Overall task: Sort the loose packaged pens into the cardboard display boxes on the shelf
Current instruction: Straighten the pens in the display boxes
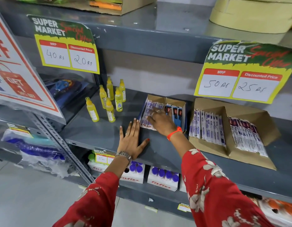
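A small cardboard display box (182, 104) stands on the grey shelf (96, 133). Its left compartment holds white-and-purple packaged pens (147, 110); its right compartment holds blue-and-black pen packs (176, 113). My right hand (160, 119) rests on the white-and-purple packs with fingers spread, pressing them. My left hand (132, 140) lies flat and open on the shelf just left of the box's front corner, holding nothing. A larger cardboard box (250, 115) to the right holds two rows of white-and-purple pen packs (207, 126).
Several yellow glue bottles (109, 102) stand left of the small box. Price cards hang from the shelf above (243, 74). White cartons with purple caps (163, 177) sit on the lower shelf. A slanted offer sign (16, 76) is at far left.
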